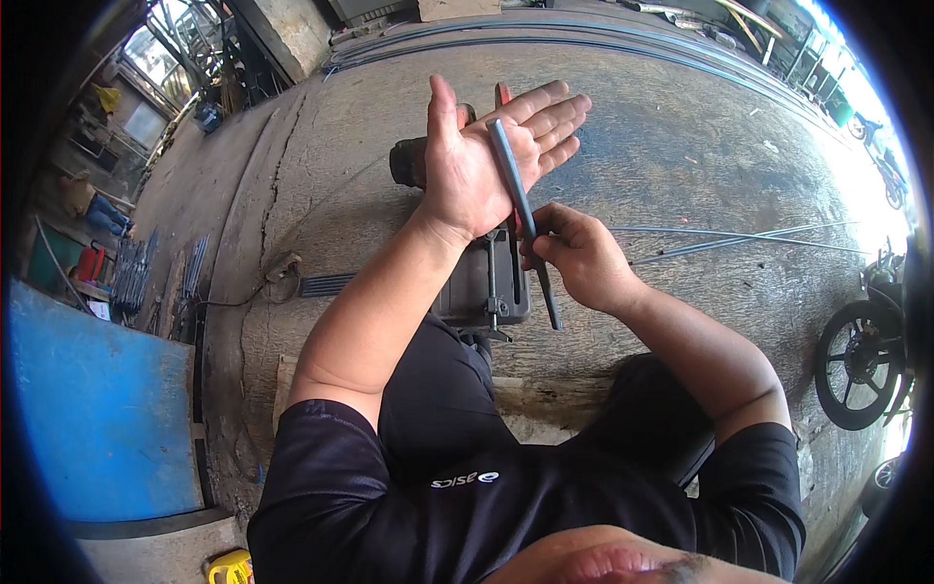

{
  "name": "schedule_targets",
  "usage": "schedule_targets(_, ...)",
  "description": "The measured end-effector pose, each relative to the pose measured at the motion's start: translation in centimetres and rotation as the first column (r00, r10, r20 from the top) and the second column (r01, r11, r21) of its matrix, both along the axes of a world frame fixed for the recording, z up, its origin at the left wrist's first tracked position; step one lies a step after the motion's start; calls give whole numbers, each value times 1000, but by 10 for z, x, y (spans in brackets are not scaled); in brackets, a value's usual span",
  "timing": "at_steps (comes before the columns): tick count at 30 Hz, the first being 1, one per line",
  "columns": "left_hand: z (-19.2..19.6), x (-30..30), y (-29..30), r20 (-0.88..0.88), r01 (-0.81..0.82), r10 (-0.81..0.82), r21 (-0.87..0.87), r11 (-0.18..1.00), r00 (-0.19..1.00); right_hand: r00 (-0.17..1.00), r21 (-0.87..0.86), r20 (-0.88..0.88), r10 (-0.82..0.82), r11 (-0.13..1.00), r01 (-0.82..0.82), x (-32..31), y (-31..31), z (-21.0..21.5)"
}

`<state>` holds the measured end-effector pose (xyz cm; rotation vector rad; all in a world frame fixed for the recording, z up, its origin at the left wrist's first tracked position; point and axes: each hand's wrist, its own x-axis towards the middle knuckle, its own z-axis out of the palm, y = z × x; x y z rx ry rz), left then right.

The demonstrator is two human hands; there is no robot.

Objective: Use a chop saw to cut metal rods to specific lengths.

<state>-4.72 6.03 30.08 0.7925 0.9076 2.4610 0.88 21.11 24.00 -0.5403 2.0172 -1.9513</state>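
A short grey metal bar (pixel 516 180) slants in front of me, its upper end over my left palm and its lower end hanging free. My right hand (pixel 584 258) is closed round it a little below the middle, thumb and fingers pinching it. My left hand (pixel 472 170) lies open behind the bar, palm up, fingers stretched and thumb apart. Whether the bar touches that palm I cannot tell. Below my hands stands a dark cutting machine that looks like a chop saw (pixel 457 282), with a screw clamp (pixel 493 277) on its base. My left hand and forearm partly hide it.
Several dark bars (pixel 328 284) jut from the machine's left side. Long rods (pixel 545 41) lie across the far floor, and thin ones (pixel 739 237) cross at right. A blue panel (pixel 107 409) stands at left, a motorcycle wheel (pixel 856 365) at right. A cable (pixel 238 300) runs along the floor.
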Motion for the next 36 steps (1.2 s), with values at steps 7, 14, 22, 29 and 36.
schedule_targets(7,-3,-1,1,-3,-35,35,-11,999,999,1000,28,3,-24,999,24,-1,-2,-1)
schedule_targets(14,-3,0,0,-48,-40,37,-46,998,998,999,26,-33,-19,999,20,-1,-2,-5)
schedule_targets(22,-5,-2,-1,-12,-29,29,-26,999,1000,1000,0,24,6,1000,-6,-1,-3,-3)
schedule_targets(29,-5,-2,-2,-13,-32,32,-22,999,999,996,-36,86,25,999,-22,-1,-3,2)
schedule_targets(36,-6,-2,-1,8,-33,33,-18,999,999,994,-31,96,50,998,-47,-2,-2,1)
